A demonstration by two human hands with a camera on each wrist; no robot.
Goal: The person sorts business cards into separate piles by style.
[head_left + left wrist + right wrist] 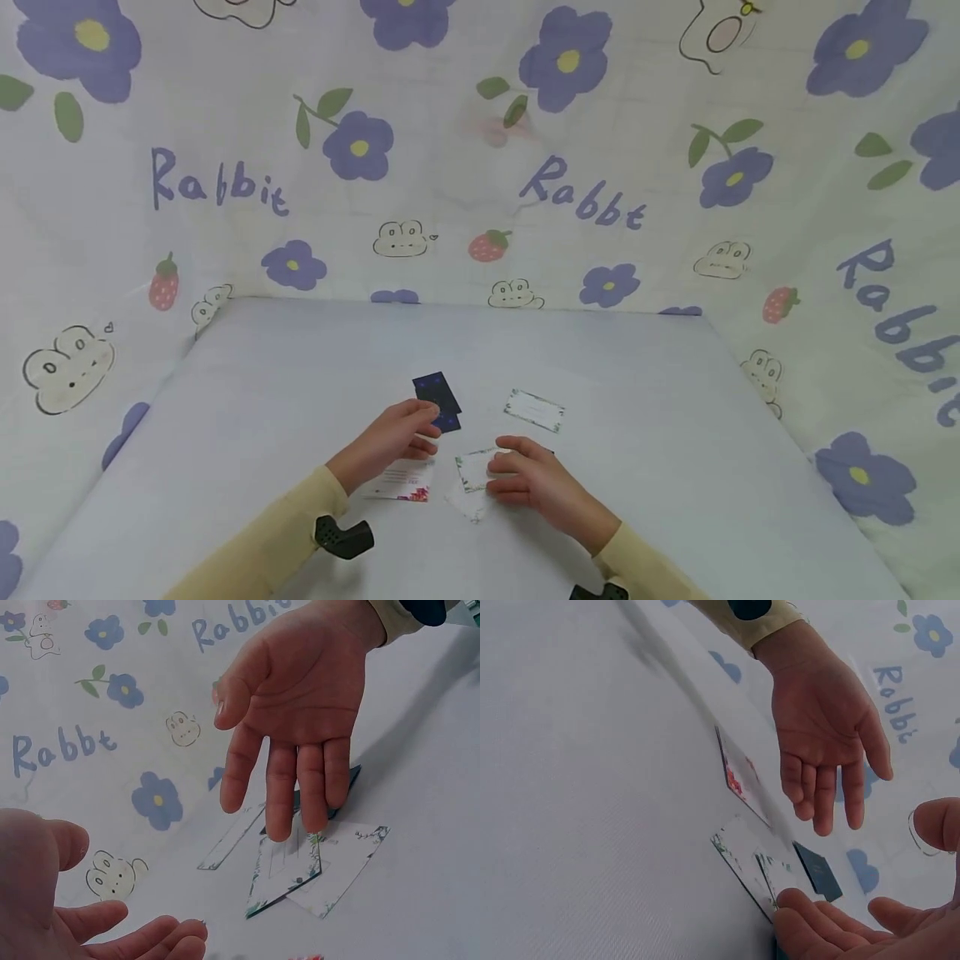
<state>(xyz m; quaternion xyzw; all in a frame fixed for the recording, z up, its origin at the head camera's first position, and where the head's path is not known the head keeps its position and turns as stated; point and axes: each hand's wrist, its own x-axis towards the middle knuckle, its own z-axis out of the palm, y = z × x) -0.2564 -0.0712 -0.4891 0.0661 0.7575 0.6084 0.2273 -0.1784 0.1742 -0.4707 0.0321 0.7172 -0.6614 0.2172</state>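
Note:
My left hand (386, 442) hovers with relaxed fingers, its fingertips overlapping dark blue cards (435, 390) in the head view. Partly under that hand lies a white card with red flowers (408, 487). To the right, my right hand (543, 483) is held palm inward over a leaf-bordered white card (471, 473), and another pale card (471, 506) lies partly beneath that one. Both palms face each other in the wrist views, the left palm (821, 720) and the right palm (307, 705) showing nothing held. Part of a dark card (345, 795) peeks out behind the right fingers.
A separate leaf-bordered card (534, 410) lies farther back on the white table (315, 358). A curtain (442, 183) printed with flowers and rabbits surrounds the table at the back and sides.

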